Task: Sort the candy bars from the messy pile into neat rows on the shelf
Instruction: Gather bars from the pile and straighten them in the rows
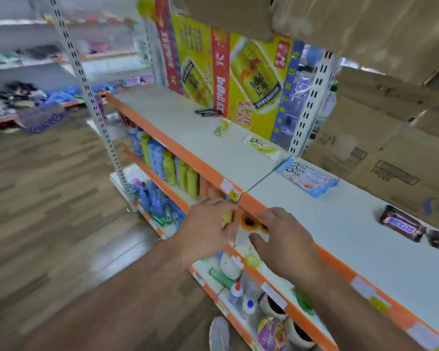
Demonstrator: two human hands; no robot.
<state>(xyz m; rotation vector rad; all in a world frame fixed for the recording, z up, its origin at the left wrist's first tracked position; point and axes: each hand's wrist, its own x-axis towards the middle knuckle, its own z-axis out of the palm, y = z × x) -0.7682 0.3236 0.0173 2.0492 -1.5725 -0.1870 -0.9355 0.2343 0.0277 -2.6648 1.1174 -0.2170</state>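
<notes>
Brown Snickers bars [401, 223] lie well right of both empty, spread hands [243, 231] at the shelf [340, 224] edge.

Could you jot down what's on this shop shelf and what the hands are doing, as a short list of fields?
place: shop aisle, orange-edged shelf
top shelf: two Dove bars, blue Dove pack, Snickers bars
layout: spread apart, no neat rows yet
left hand: open, at shelf edge, holding nothing visible
right hand: open, fingers spread, empty
below: bottles on lower shelf
</notes>
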